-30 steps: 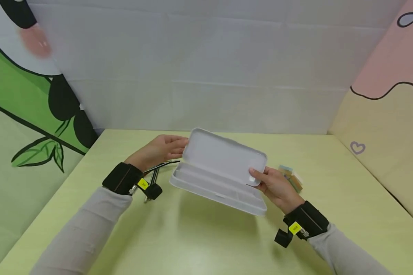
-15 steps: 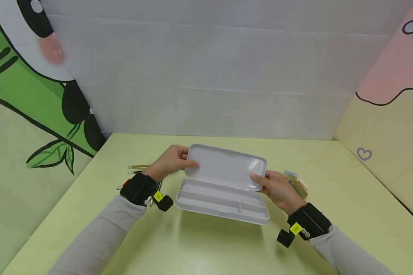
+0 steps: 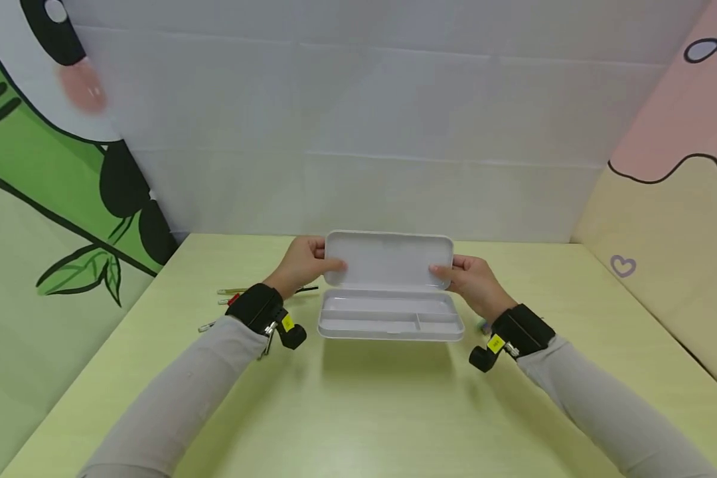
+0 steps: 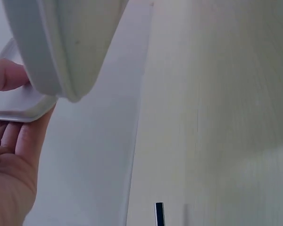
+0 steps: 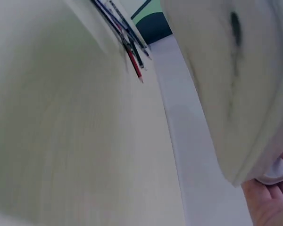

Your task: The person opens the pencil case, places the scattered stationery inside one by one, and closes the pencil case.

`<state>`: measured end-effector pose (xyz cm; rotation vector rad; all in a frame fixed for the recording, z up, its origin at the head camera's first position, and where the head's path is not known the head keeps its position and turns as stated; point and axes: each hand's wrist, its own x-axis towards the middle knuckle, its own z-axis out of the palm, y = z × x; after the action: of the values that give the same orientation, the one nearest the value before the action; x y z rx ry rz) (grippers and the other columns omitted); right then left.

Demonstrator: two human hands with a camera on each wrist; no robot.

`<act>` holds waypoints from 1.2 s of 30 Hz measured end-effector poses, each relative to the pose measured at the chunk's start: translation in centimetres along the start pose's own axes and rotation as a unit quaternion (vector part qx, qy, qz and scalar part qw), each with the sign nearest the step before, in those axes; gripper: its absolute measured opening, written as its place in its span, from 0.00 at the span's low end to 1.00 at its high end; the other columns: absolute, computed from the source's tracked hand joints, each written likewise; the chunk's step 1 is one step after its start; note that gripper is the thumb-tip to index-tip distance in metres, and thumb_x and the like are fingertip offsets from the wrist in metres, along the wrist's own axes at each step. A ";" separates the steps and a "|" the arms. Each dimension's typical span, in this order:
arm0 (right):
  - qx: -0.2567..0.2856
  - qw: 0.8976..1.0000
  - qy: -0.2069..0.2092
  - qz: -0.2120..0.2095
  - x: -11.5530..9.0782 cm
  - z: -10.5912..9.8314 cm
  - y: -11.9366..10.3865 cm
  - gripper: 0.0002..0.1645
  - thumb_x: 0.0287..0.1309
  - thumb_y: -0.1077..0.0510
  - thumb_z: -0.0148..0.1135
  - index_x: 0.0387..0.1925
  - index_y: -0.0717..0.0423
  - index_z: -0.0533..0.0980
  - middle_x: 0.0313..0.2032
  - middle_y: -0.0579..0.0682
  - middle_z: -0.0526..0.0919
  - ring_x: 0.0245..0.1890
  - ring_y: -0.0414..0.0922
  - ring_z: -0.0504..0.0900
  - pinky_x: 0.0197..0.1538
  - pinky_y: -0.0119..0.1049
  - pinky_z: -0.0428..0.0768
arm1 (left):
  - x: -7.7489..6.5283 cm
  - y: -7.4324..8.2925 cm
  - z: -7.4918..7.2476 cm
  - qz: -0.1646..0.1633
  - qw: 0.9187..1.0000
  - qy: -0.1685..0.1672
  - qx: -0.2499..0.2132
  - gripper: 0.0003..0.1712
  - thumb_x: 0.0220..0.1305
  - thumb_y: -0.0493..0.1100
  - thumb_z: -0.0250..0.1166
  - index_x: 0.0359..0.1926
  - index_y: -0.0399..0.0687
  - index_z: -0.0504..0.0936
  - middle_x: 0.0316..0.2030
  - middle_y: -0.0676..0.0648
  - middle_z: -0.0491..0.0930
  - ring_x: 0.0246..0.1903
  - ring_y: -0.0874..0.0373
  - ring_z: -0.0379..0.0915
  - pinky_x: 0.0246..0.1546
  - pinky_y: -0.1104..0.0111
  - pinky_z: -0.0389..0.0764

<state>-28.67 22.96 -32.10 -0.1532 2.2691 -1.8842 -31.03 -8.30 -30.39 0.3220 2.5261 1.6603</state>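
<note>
Left fingers [image 3: 333, 265] and right fingers [image 3: 445, 272] tightly pinch the white lid [image 3: 388, 259].

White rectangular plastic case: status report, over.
Left hand, right hand: gripping opposite ends of the flat white lid. Case: open, raised above the pale yellow table, compartments bare. Slender red pencil: on table, off left, clear of case.

We looked into a desk nook closed in like a small booth: a pale yellow surface [image 3: 382, 411] ran back to a creased white sheet [image 3: 370, 133], with a green cartoon [image 3: 42, 159] on the left wall [image 3: 36, 345] and a purple heart [image 3: 613, 261] on the pink-and-cream right wall [image 3: 675, 252]. The box [image 3: 388, 257] and pencils [image 5: 134, 63] suited a desk. We could not tell what building held it.
</note>
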 end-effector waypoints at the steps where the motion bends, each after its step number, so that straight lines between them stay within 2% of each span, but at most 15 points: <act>1: -0.008 1.000 0.004 -0.005 0.4 -0.1 -0.1 0.32 0.63 0.55 0.62 0.63 0.69 0.67 0.50 0.51 0.81 0.42 0.33 0.82 0.49 0.28 0.82 | 0.2 -0.1 0.0 0.005 1.000 0.003 0.002 0.24 0.54 0.36 0.69 0.52 0.32 0.80 0.46 0.32 0.83 0.42 0.55 0.84 0.43 0.69 0.83; 4: -0.037 0.999 0.021 -0.015 1.8 -0.4 -0.3 0.31 0.61 0.58 0.63 0.61 0.69 0.69 0.49 0.52 0.82 0.40 0.32 0.82 0.49 0.30 0.83 | 0.9 -0.6 -0.1 0.025 1.000 0.005 0.015 0.23 0.55 0.36 0.69 0.52 0.31 0.80 0.46 0.31 0.83 0.45 0.49 0.84 0.45 0.65 0.84; 7: -0.059 0.997 0.039 -0.018 3.3 -0.4 -0.3 0.28 0.59 0.61 0.64 0.59 0.69 0.71 0.45 0.52 0.85 0.37 0.32 0.83 0.48 0.32 0.84 | 1.9 -1.2 -0.4 0.059 0.996 0.005 0.059 0.22 0.55 0.37 0.69 0.51 0.30 0.80 0.43 0.31 0.84 0.44 0.46 0.84 0.43 0.64 0.84; 10: -0.069 0.996 0.056 -0.017 5.1 -0.4 -0.2 0.28 0.58 0.62 0.64 0.59 0.69 0.72 0.49 0.58 0.84 0.35 0.32 0.82 0.47 0.32 0.84 | 3.2 -1.7 -0.5 0.081 0.992 0.010 0.095 0.20 0.55 0.36 0.68 0.50 0.32 0.81 0.41 0.32 0.85 0.42 0.45 0.84 0.41 0.63 0.84; 12: -0.070 0.995 0.064 -0.013 6.3 -0.3 0.0 0.28 0.58 0.62 0.64 0.59 0.68 0.72 0.54 0.64 0.80 0.35 0.32 0.81 0.47 0.32 0.83 | 4.0 -2.1 -0.4 0.085 0.990 0.024 0.109 0.20 0.55 0.36 0.68 0.49 0.33 0.82 0.40 0.32 0.85 0.41 0.45 0.84 0.40 0.63 0.84; 14: -0.073 0.995 0.067 -0.009 7.4 -0.1 0.4 0.28 0.58 0.62 0.64 0.60 0.68 0.72 0.57 0.67 0.77 0.35 0.33 0.80 0.48 0.33 0.83 | 4.6 -2.5 -0.3 0.083 0.988 0.040 0.122 0.19 0.55 0.36 0.68 0.48 0.33 0.82 0.40 0.32 0.85 0.41 0.45 0.84 0.40 0.63 0.84; 18: -0.090 0.993 0.071 0.005 8.8 0.1 1.8 0.27 0.58 0.61 0.65 0.59 0.68 0.73 0.55 0.66 0.79 0.35 0.34 0.80 0.51 0.36 0.82 | 5.2 -3.8 0.6 0.074 0.984 0.067 0.145 0.16 0.56 0.36 0.66 0.46 0.33 0.83 0.39 0.33 0.86 0.39 0.44 0.84 0.39 0.64 0.82; 24: -0.103 0.990 0.086 0.036 9.6 0.1 3.8 0.27 0.56 0.60 0.67 0.56 0.68 0.75 0.54 0.64 0.81 0.43 0.43 0.83 0.53 0.40 0.82 | 5.7 -5.3 1.8 0.063 0.984 0.066 0.151 0.16 0.57 0.36 0.66 0.45 0.31 0.83 0.41 0.32 0.85 0.42 0.43 0.83 0.43 0.59 0.82; 31: -0.108 0.989 0.096 0.033 10.6 0.0 4.5 0.26 0.54 0.60 0.69 0.54 0.68 0.77 0.51 0.62 0.83 0.38 0.39 0.82 0.46 0.34 0.82 | 7.2 -6.2 1.9 0.044 0.983 0.073 0.160 0.15 0.54 0.36 0.68 0.42 0.30 0.83 0.41 0.32 0.85 0.42 0.43 0.83 0.42 0.59 0.82; 36: -0.120 0.987 0.102 0.042 10.7 -0.2 4.8 0.26 0.53 0.60 0.69 0.53 0.68 0.77 0.54 0.64 0.81 0.42 0.44 0.83 0.47 0.35 0.82 | 6.8 -6.0 2.7 0.023 0.985 0.076 0.153 0.15 0.55 0.36 0.68 0.43 0.30 0.82 0.42 0.32 0.84 0.43 0.42 0.82 0.43 0.58 0.82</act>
<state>-38.95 21.93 -37.61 0.1065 2.5898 -1.6460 -37.85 -6.62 -36.72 0.2887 2.9114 1.3540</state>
